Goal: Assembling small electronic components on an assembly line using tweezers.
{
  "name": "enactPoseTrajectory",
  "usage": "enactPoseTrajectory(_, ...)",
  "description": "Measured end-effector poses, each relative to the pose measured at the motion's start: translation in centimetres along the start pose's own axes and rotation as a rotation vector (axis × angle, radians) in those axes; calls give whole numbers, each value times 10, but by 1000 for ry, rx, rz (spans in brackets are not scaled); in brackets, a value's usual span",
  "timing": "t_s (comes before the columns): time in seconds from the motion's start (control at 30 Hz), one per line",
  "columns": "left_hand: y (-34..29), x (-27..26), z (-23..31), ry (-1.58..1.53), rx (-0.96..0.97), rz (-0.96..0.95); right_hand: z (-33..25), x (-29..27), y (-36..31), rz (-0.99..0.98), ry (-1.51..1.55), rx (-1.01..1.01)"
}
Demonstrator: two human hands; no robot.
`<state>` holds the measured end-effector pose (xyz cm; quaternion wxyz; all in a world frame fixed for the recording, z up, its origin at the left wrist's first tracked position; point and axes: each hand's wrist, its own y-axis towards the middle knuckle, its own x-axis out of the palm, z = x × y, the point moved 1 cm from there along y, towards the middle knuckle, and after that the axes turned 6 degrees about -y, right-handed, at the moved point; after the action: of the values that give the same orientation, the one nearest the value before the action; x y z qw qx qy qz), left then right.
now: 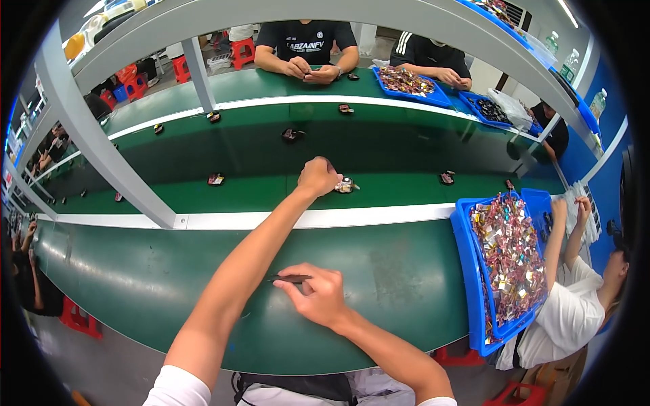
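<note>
My left hand (318, 177) reaches out over the green conveyor belt (257, 149), back of the hand up and fingers curled. At its fingertips is a small electronic assembly (345, 185), dark with pale and reddish parts; the grip itself is partly hidden. Closer to me, above the green work table (393, 271), my right hand (317, 295) pinches dark tweezers (292, 278). Their tip points left, toward my left forearm.
Similar small assemblies (216, 179) lie spaced along the belt. At right stands a blue tray (474, 291) heaped with small wired parts, a person in white beside it. Grey frame posts (101, 135) rise at left. People work across the belt near another blue tray (433, 99).
</note>
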<state>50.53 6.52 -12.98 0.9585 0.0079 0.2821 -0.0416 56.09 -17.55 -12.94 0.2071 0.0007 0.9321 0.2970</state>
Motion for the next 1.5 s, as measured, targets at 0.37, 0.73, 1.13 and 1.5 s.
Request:
enactPoseTrajectory(0.37, -166, -99, -37, -464, -49, -97, 3, -7, 1, -20, 57, 97)
enactPoseTrajectory(0.73, -232, -109, -60, -685, -159, 53, 8, -14, 6, -24, 384, 456)
enactPoseTrajectory(1.13, -244, -97, -63, -885, -173, -46, 2, -11, 5, -28, 372, 536)
enactPoseTrajectory(1.5, -250, -89, -57, -766, -58, -12, 6, -11, 4, -32, 241, 426)
